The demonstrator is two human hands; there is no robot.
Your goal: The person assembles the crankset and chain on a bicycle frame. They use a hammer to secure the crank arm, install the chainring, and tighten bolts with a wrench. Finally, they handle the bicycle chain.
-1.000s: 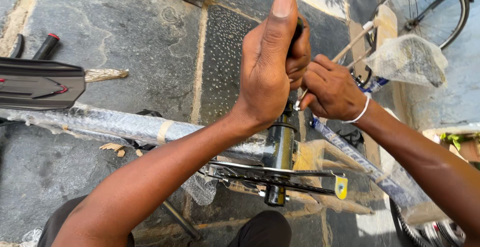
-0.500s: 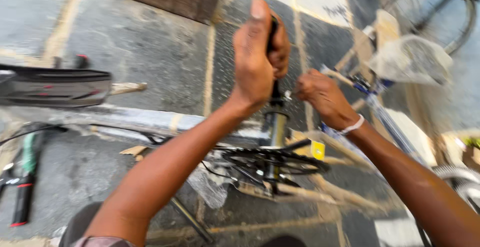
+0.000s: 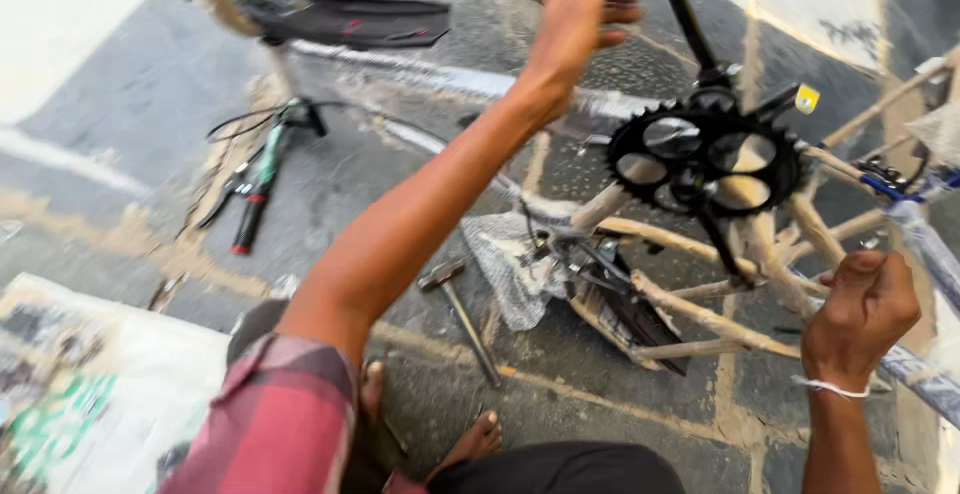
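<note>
Far out from your left hand (image 3: 575, 14), down by your knee, a sheet of printed paper (image 3: 90, 394) lies on the stone floor (image 3: 130, 94). Nearer to that hand, but well apart from it, a handlebar (image 3: 262, 169) with a red-ended rubber sleeve and loose cables rests on the floor, and above it hangs a black saddle (image 3: 340, 16), upside down, which suggests that the whole bicycle stands inverted for easier access.

Your left hand is raised high with the fingers loosely curled and the thumb out; its grip is not closed on anything, but it is just beside the black crank arm (image 3: 685, 19), on the left of it. Whether the fingertips touch the arm, I cannot tell because of blur.

Below your left forearm a small hammer (image 3: 462, 319) lies on the floor, near your bare foot (image 3: 478, 439). To the right of the left hand is the black chainring (image 3: 705, 159), from which the crank arm rises.

Your right hand (image 3: 862, 314), below and right of the chainring, has its grip closed around a wrapped frame tube (image 3: 930, 244), probably to steady the frame.
</note>
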